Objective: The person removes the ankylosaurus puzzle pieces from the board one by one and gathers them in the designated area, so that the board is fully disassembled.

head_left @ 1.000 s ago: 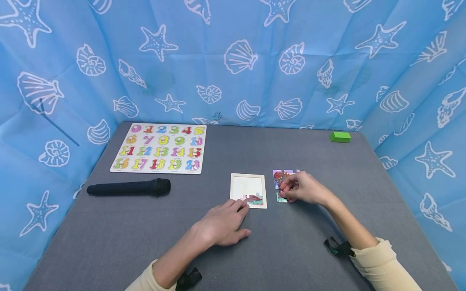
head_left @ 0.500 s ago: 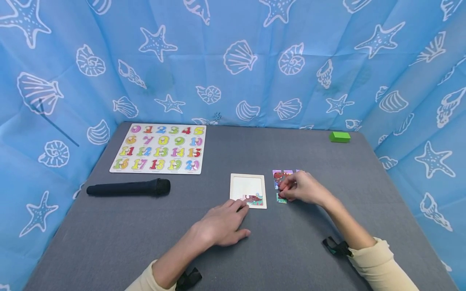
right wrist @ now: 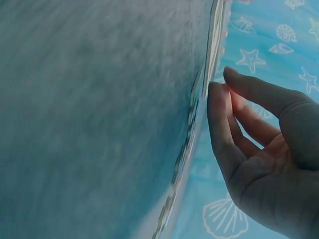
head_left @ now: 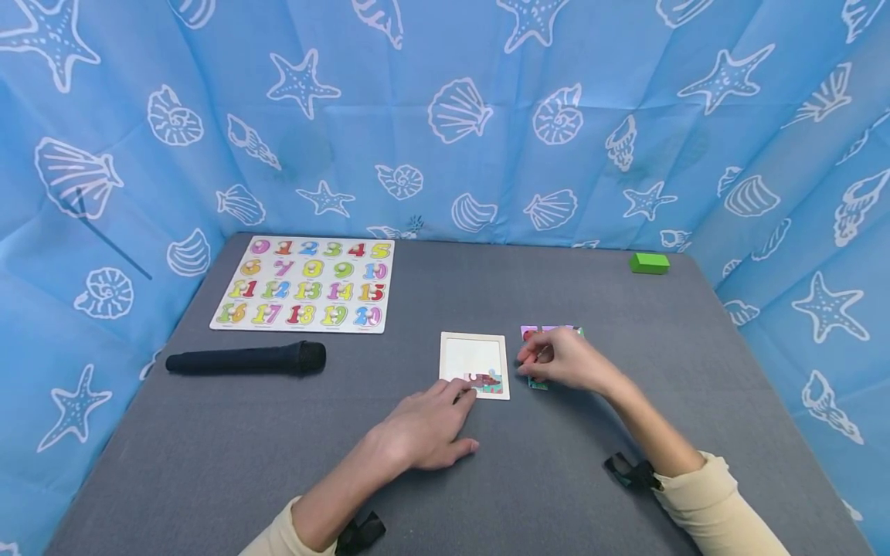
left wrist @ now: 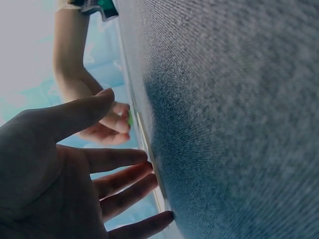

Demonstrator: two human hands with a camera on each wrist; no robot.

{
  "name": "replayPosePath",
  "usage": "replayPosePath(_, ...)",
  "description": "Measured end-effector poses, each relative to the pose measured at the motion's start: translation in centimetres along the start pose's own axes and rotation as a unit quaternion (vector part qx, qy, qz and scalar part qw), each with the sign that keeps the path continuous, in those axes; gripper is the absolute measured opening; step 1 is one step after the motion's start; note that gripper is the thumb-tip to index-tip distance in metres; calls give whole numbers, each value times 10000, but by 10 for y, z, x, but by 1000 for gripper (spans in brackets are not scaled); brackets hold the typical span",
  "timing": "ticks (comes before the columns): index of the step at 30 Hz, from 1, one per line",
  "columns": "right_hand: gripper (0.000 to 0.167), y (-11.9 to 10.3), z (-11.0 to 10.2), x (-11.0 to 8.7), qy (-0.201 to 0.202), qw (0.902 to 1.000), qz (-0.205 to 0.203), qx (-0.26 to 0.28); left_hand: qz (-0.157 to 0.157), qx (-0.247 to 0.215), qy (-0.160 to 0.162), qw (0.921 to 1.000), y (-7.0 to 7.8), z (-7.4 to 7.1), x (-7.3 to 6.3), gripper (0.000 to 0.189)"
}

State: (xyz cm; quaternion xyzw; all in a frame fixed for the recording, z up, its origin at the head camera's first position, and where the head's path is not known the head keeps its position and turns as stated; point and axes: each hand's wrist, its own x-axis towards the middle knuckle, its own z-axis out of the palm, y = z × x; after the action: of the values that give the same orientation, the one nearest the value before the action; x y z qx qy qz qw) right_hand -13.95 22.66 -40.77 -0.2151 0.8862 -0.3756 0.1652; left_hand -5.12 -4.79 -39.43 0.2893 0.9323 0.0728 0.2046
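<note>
A small square wooden puzzle tray [head_left: 475, 337] lies on the table with a few joined pieces [head_left: 484, 381] in its lower right corner. My left hand [head_left: 426, 428] rests at the tray's near edge, its fingers extended and touching the frame; the left wrist view shows those fingers [left wrist: 124, 191] spread against the edge. To the tray's right, my right hand [head_left: 566, 359] pinches with thumb and fingertips, seemingly on a puzzle piece that the fingers mostly hide. Under and beside it lie more colourful puzzle pieces [head_left: 538, 383], partly covered by the hand.
A number puzzle board [head_left: 302, 284] lies at the back left, with a black microphone [head_left: 246, 359] in front of it. A green block [head_left: 650, 263] sits near the back right corner. A blue curtain [head_left: 445, 154] with shell prints surrounds the grey table [head_left: 445, 286].
My right hand has shifted left towards the tray, uncovering part of the pieces on its right. The left hand stays in place on the tray.
</note>
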Motion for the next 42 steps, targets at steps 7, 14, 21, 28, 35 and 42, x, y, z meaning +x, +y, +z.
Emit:
replayPosePath(7, 15, -10, 10, 10, -350, 9988, -138, 329, 74, 78, 137, 9998, -1, 1, 0, 76)
replayPosePath(14, 17, -25, 19, 26, -742, 9954, -373, 485, 175, 167, 173, 9996, 0, 1, -2, 74)
replayPosePath(21, 14, -32, 25, 40, -1032, 9929, -317, 504, 409, 500, 82, 9979, 5, 0, -3, 73)
replayPosePath(28, 12, -32, 34, 48, -1307, 9889, -247, 666, 544, 504, 98, 9972, 9, 5, -4, 77)
replayPosePath(35, 8, -35, 38, 50, -1147, 9920, -369, 366, 560, 458, 7, 9974, 11, 6, -3, 78)
replayPosePath(42, 10, -39, 38, 49, -1136, 9930, -184, 252, 461, 404, -95, 9981, 11, 7, -3, 80)
